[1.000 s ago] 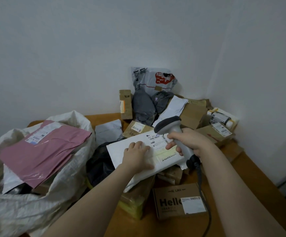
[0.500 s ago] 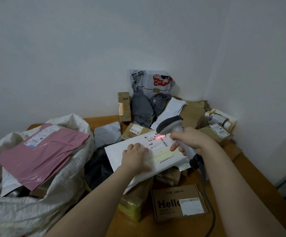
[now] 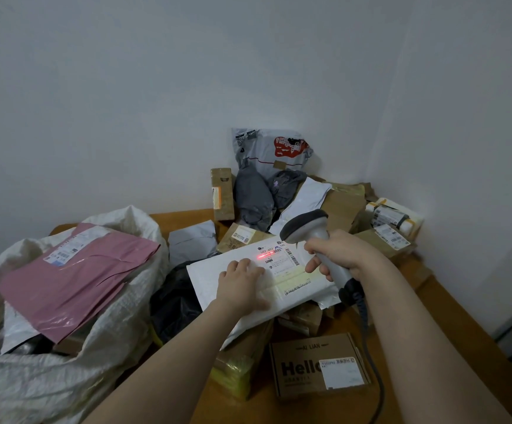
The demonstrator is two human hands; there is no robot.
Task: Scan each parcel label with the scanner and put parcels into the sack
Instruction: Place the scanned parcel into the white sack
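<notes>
A white padded mailer (image 3: 208, 280) lies on top of the parcel pile at the table's middle. My left hand (image 3: 241, 286) rests flat on it, fingers spread toward its label (image 3: 279, 258). My right hand (image 3: 340, 252) grips the handle of a grey barcode scanner (image 3: 305, 226), whose head points down at the label. A red scan line glows on the label's upper left. The white woven sack (image 3: 120, 301) stands open at the left, with a pink mailer (image 3: 74, 280) lying on top of its contents.
A brown "Hello" box (image 3: 297, 371) lies near the table's front. Cardboard boxes, grey bags and a white envelope are piled in the corner (image 3: 279, 194). A black bag (image 3: 175, 301) sits between sack and mailer. The scanner cable (image 3: 377, 371) trails toward me. Walls close the back and right.
The red scan line came on about half a second ago and now sits slightly further left on the label. Both hands have stayed nearly in place.
</notes>
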